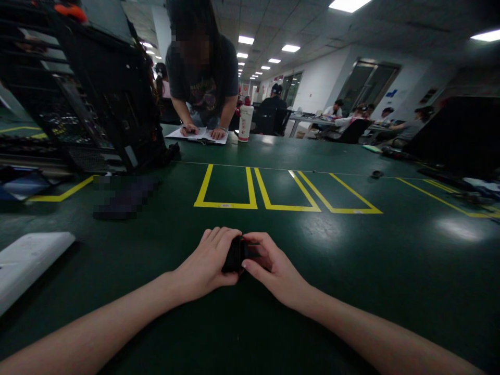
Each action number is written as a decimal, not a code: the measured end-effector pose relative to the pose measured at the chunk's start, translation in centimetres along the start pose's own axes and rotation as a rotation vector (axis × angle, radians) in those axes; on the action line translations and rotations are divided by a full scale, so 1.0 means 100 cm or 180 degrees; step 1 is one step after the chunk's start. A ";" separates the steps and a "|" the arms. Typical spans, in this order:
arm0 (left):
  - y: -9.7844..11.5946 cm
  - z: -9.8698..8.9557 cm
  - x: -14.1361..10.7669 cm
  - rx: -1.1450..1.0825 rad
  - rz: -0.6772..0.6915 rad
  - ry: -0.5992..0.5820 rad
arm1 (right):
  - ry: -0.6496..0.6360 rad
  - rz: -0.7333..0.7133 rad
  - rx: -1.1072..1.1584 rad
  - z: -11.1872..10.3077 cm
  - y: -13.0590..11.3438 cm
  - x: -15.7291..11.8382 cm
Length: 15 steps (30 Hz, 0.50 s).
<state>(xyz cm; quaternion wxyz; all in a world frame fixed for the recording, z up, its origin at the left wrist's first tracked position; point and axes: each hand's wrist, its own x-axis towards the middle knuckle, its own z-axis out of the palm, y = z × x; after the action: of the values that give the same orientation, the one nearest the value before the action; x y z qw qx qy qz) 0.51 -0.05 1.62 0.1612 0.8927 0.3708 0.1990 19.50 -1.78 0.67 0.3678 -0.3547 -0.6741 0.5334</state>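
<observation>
A small black box-like object (233, 258) is between my two hands, low over the green table at the centre of the view. My left hand (203, 263) is closed around its left side, fingers over the top and thumb along the near edge. From the right, my right hand (279, 273) has its curled fingertips and thumb against the object's right end. Both hands cover much of it, and I cannot make out its exact kind.
Yellow tape outlines (225, 205) mark the green table (344, 260) ahead. An open computer case (113, 104) stands at the left, near a white box (31, 260). Across the table a person (203, 78) leans over papers (175, 134) beside a white bottle (245, 122).
</observation>
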 end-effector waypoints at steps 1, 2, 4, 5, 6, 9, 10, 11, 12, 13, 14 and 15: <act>0.000 0.000 0.000 0.0013 0.0003 0.0005 | -0.0003 0.0005 -0.0045 0.000 0.000 0.000; 0.000 0.001 0.000 0.0024 0.0003 0.0014 | -0.0006 -0.0008 -0.0089 0.000 0.001 -0.001; -0.001 0.002 0.000 0.0020 -0.0002 0.0016 | -0.0015 -0.0098 -0.0176 0.000 0.002 -0.002; -0.001 0.002 0.000 0.0010 -0.0010 0.0012 | -0.0005 -0.0174 -0.0210 0.000 0.002 -0.003; -0.002 0.002 0.000 -0.0001 -0.0013 -0.0009 | 0.0011 -0.0249 -0.0229 0.000 0.003 -0.003; -0.002 0.002 0.000 -0.0025 -0.0042 -0.0006 | 0.0007 -0.0285 -0.0152 0.000 0.003 -0.003; -0.002 0.002 0.000 -0.0032 -0.0048 0.0003 | -0.0008 -0.0240 -0.0102 0.000 0.002 -0.003; -0.002 0.002 0.000 -0.0037 -0.0047 0.0009 | -0.0011 -0.0211 -0.0082 0.000 0.002 -0.002; -0.002 0.002 0.000 -0.0035 -0.0047 0.0027 | -0.0010 -0.0177 -0.0083 0.000 0.001 -0.002; -0.002 0.003 0.000 -0.0026 -0.0046 0.0058 | 0.0006 -0.0157 -0.0106 0.000 0.001 -0.002; -0.002 0.003 0.000 -0.0021 -0.0040 0.0087 | 0.0024 -0.0140 -0.0146 0.000 0.001 -0.001; -0.003 0.004 0.000 -0.0016 -0.0029 0.0121 | 0.0031 -0.0114 -0.0190 0.000 0.001 -0.001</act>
<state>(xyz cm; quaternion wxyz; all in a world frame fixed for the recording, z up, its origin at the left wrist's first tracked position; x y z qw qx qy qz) 0.53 0.03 1.13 0.1573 0.8866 0.3774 0.2161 19.54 -1.90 0.59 0.3698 -0.3560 -0.6942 0.5046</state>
